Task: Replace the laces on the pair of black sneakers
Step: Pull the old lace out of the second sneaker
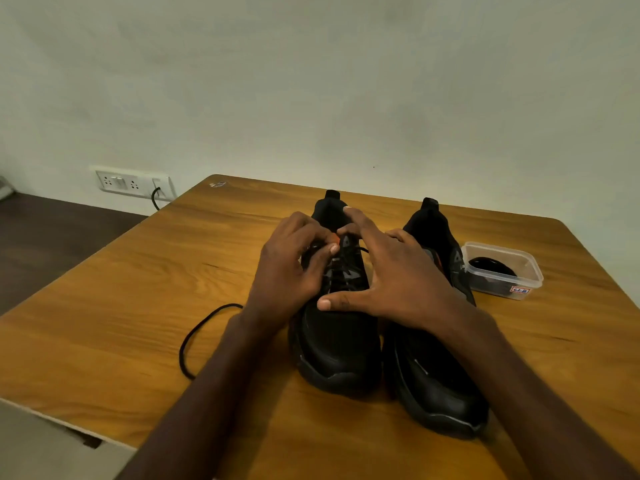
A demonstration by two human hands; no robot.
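Note:
Two black sneakers stand side by side on the wooden table (104,323), toes toward me. My left hand (287,268) sits over the laced part of the left sneaker (337,344), its thumb and fingers pinching the black lace near the top eyelets. My right hand (398,278) rests on the same shoe with fingers spread, thumb across the tongue and index finger curled at the lace by the collar. The right sneaker (440,379) is partly hidden under my right forearm. A loose end of black lace (194,337) trails from under my left wrist onto the table.
A clear plastic tub (504,270) holding coiled black laces stands to the right of the shoes. A wall socket panel (131,183) with a plugged cable is behind the table's far left corner. The table's left edge runs diagonally near my left arm.

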